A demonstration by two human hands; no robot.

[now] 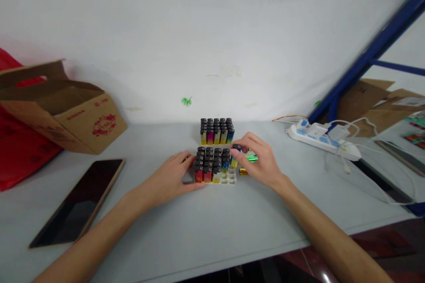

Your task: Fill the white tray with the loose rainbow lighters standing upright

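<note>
Near the middle of the table is a white plastic tray (pixel 228 178) with cells, mostly filled by upright lighters (pixel 207 174) with black tops and red, clear-yellow or blue bodies. Several cells at its front right corner are bare. My left hand (pixel 174 173) holds the tray's left side, fingers along the edge and thumb at the front. Between the thumb and fingers of my right hand (pixel 260 159) is a blue-and-yellow lighter (pixel 235 159), upright at the tray's right side. Partly behind that hand lie a shiny green lighter (pixel 252 158) and a gold one (pixel 243 171).
Behind the tray stands a second block of lighters (pixel 217 135). To the left are a tablet (pixel 81 199), an open cardboard box (pixel 89 119) and a red bag (pixel 20 150). A power strip (pixel 323 141) with white cables lies right, near a blue metal frame (pixel 365 59).
</note>
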